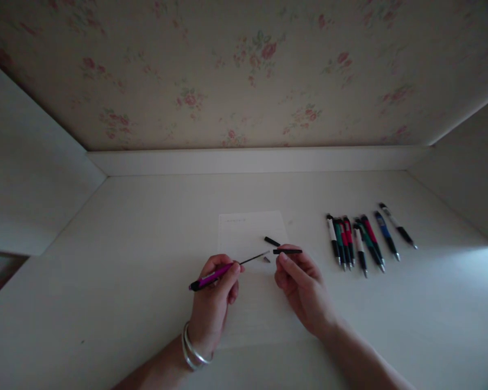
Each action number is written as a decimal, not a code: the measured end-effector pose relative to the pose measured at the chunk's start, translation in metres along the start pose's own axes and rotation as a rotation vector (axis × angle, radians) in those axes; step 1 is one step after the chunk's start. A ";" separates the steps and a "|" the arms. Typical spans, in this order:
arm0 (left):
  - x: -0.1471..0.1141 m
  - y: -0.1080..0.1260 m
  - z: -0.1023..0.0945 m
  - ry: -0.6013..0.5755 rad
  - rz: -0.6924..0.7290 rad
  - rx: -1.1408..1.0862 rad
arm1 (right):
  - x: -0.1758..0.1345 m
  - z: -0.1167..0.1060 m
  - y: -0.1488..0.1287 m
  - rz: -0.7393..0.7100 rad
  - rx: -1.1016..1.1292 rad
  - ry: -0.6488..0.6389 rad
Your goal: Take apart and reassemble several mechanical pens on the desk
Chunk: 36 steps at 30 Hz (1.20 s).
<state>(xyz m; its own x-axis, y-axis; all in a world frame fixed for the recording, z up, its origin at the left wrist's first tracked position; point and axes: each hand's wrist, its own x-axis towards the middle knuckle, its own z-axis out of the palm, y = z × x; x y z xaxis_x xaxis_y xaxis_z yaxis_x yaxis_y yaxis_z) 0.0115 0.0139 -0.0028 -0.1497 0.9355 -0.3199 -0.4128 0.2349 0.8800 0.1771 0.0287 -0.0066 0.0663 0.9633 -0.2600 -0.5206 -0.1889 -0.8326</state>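
Left hand (216,290) closed round magenta pen barrel (210,277), thin refill tip sticking out rightward. Right hand (299,281) pinches black pen sleeve (287,251) at fingertips. Both over white paper sheet (250,230) on bench (106,271); faint print on sheet unreadable. Small black piece (271,241) on sheet. Row of pens (361,238) farther right, no legible branding.

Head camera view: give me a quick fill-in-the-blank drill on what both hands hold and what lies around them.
1. The left hand holds a pen barrel coloured black and ____.
2. The right hand pinches a short ____ tube.
3. Both hands work above a sheet of ____ on the desk.
4. The row of assembled pens lies to the person's ____.

Missing words: pink; black; paper; right
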 end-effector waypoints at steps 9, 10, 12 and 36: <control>-0.007 0.003 0.000 -0.020 0.155 0.420 | 0.001 -0.014 -0.013 -0.270 -0.962 0.109; -0.008 0.003 -0.001 -0.021 0.183 0.462 | 0.001 -0.014 -0.014 -0.303 -1.077 0.104; -0.008 0.003 -0.003 -0.019 0.234 0.528 | 0.002 -0.013 -0.014 -0.373 -1.281 0.095; -0.006 0.002 -0.003 -0.068 0.108 0.398 | 0.003 -0.018 -0.001 -0.721 -1.529 -0.184</control>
<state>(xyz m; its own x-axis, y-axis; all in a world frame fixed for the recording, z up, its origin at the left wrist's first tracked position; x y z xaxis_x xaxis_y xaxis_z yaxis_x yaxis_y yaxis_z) 0.0094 0.0076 0.0000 -0.1077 0.9726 -0.2059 -0.0166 0.2053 0.9786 0.1928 0.0288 -0.0153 -0.2442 0.9162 0.3178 0.8103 0.3728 -0.4521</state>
